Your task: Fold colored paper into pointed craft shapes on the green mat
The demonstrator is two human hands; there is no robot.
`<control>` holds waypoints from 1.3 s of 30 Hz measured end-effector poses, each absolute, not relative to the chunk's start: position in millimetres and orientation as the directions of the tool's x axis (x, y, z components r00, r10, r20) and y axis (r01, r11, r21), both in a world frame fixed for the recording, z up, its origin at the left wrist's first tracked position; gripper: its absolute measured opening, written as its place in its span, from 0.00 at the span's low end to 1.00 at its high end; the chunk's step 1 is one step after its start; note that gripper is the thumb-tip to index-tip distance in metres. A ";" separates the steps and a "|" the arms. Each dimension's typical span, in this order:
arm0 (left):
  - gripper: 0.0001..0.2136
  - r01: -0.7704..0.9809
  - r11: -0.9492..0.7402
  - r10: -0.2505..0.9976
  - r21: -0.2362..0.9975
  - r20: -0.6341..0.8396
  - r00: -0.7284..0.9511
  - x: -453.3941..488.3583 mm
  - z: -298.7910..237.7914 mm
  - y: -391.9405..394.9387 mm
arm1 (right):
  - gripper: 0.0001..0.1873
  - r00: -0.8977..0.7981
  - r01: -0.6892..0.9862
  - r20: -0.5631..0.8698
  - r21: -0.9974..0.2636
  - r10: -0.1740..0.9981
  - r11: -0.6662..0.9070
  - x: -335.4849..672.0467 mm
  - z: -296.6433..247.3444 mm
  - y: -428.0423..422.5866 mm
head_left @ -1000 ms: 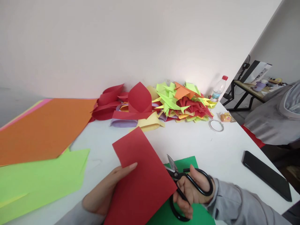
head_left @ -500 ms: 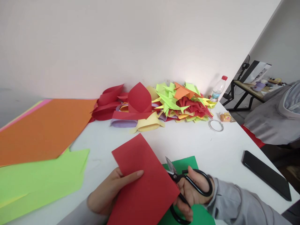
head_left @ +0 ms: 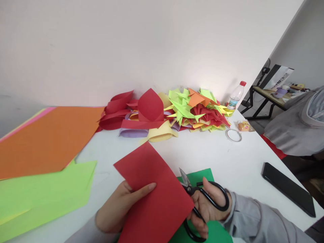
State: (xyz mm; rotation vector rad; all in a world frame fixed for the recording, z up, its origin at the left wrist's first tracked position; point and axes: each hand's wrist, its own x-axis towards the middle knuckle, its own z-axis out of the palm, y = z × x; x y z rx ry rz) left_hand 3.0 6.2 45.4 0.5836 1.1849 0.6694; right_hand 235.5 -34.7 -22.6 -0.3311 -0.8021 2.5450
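My left hand grips a red sheet of paper by its left edge, thumb on top and the other fingers hidden beneath. In my right hand is a pair of scissors with black handles, the fingers through the loops. The blades are spread and point up and to the left at the right edge of the red paper; one blade is partly hidden by it. Under the scissors and the red paper lies a green sheet of paper on the white table.
Orange sheets and light green sheets lie at left. Folded red paper shapes and a heap of cut paper line the wall. A bottle, a tape roll and a phone are at right.
The red paper has turned slightly, its upper end shifting left. My left hand has barely moved, and the scissors stay spread in nearly the same place.
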 end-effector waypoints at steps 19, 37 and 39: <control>0.19 -0.176 0.701 0.711 0.691 -0.657 0.249 -2.2 50.3 11.5 | 0.50 -0.809 -0.440 -0.069 -0.589 0.584 -0.678 234.5 -17.9 -38.9; 0.15 -0.159 0.701 0.704 0.695 -0.639 0.310 4.4 50.1 4.3 | 0.41 -0.821 -0.498 0.051 -0.550 0.569 -0.670 228.7 -24.4 -39.0; 0.15 -0.153 0.703 0.703 0.695 -0.646 0.299 4.7 51.1 4.5 | 0.42 -0.810 -0.502 0.037 -0.557 0.585 -0.661 228.4 -22.1 -39.0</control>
